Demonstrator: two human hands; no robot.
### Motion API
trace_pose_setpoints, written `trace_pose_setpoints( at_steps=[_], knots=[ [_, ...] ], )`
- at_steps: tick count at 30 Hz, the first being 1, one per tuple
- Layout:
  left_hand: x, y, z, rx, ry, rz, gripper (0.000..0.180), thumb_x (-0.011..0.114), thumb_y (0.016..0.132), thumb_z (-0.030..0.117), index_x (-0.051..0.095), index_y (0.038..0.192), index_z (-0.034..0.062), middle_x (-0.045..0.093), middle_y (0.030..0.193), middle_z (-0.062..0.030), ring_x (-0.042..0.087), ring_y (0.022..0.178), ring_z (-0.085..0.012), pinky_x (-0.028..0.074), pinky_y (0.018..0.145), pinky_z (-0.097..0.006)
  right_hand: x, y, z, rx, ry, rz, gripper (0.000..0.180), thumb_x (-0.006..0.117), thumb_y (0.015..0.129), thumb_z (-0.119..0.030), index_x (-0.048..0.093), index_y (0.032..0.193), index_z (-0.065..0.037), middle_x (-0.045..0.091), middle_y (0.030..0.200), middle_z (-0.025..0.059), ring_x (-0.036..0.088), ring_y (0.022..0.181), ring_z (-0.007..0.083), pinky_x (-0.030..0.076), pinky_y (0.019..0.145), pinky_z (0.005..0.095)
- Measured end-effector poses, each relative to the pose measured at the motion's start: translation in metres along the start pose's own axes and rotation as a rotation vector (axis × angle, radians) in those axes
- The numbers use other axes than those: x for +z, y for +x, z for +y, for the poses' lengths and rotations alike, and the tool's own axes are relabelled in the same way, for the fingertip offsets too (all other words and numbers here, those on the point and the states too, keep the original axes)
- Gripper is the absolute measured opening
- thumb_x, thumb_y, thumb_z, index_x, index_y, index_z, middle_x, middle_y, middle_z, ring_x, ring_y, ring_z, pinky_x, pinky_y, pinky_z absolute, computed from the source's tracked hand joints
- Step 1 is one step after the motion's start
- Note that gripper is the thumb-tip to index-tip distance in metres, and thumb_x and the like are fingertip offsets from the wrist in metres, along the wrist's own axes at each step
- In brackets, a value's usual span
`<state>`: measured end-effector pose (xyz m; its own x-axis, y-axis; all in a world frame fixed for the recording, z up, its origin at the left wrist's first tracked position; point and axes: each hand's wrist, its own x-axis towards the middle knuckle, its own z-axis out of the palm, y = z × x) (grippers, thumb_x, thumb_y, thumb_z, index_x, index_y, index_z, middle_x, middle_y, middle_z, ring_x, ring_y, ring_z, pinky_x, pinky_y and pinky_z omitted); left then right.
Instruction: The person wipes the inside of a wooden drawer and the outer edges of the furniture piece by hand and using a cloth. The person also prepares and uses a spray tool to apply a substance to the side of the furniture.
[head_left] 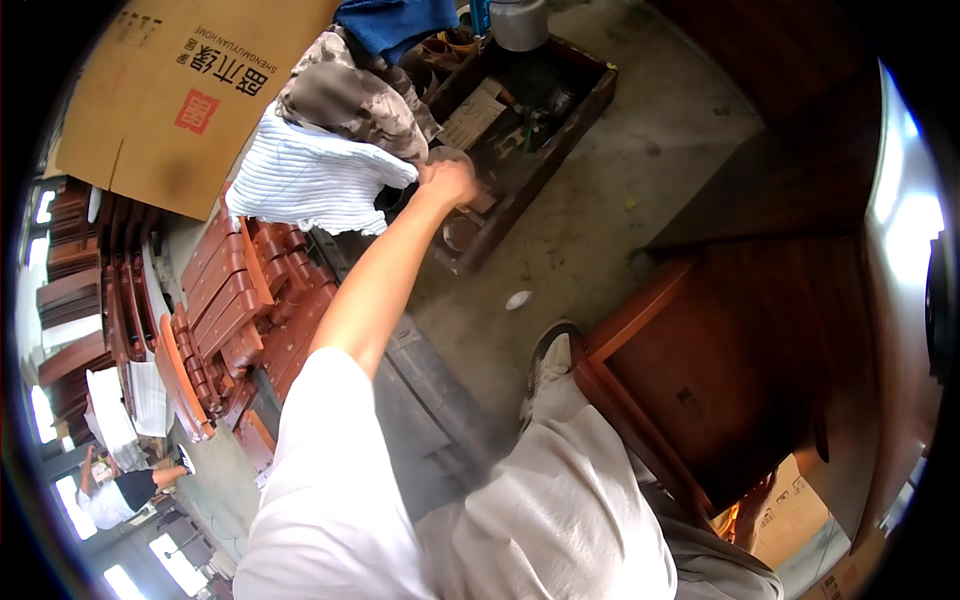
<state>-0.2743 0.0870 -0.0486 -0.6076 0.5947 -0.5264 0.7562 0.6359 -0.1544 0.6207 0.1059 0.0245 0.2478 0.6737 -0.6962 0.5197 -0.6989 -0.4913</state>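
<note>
Tray point(548, 172) sits below the left hand point(450, 182), probably placed for easy reach; blur hides whether fingers pinch anything, and the right hand's state cannot be told.

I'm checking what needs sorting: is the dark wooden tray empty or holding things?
Holding things: the tray has a pale sheet inside, with dark clutter too unclear to identify.

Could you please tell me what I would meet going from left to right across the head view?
Distant person, ribbed white cloth, the wearer's left hand, small white scrap, framed reddish-brown wooden piece.
</note>
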Motion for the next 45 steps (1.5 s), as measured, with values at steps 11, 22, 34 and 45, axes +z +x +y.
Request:
trace_pose_setpoints(
  at_steps=[11,22,34,45],
  knots=[
    [-0.018,-0.047,-0.008,0.205,-0.589,0.382,0.032,0.068,0.086,0.011,0.074,0.116,0.0025,0.073,0.116,-0.0204,0.07,0.111,-0.039,0.056,0.095,-0.044,-0.036,-0.083,-0.033,-0.155,0.043,-0.232,0.062,0.045,0.11,-0.059,0.06,0.139,-0.006,0.069,0.122,0.0073,0.069,0.107,0.0193,0.054,0.095,0.0352],
    [-0.233,-0.374,0.148,1.497,-0.612,0.17,0.023,0.066,0.082,-0.016,0.07,0.096,0.0024,0.064,0.1,-0.0079,0.066,0.091,-0.0209,0.055,0.081,-0.031,-0.054,-0.216,-0.175,-0.6,-0.161,-0.557,0.064,0.051,0.105,-0.049,0.067,0.127,0.009,0.072,0.124,0.0214,0.067,0.12,0.0317,0.049,0.108,0.0426],
    [-0.076,-0.462,0.359,2.012,-0.253,0.193,0.067,0.079,0.086,0.021,0.058,0.148,0.0078,0.056,0.148,-0.0157,0.058,0.131,-0.0337,0.048,0.114,-0.05,-0.011,-0.153,-0.073,-0.423,0.341,-0.776,0.035,0.082,0.093,-0.027,0.069,0.115,-0.004,0.07,0.105,0.0019,0.063,0.103,0.0108,0.051,0.09,0.0286],
    [0.032,-0.417,0.342,1.482,0.23,-0.407,0.08,0.067,0.082,0.0,0.036,0.155,-0.0108,0.053,0.145,-0.0331,0.057,0.129,-0.0463,0.048,0.112,-0.049,0.024,-0.07,0.01,-0.291,0.766,-0.22,0.023,0.076,0.1,-0.02,0.067,0.111,-0.002,0.075,0.097,0.0066,0.074,0.09,0.0145,0.061,0.082,0.0315]
  ],
)
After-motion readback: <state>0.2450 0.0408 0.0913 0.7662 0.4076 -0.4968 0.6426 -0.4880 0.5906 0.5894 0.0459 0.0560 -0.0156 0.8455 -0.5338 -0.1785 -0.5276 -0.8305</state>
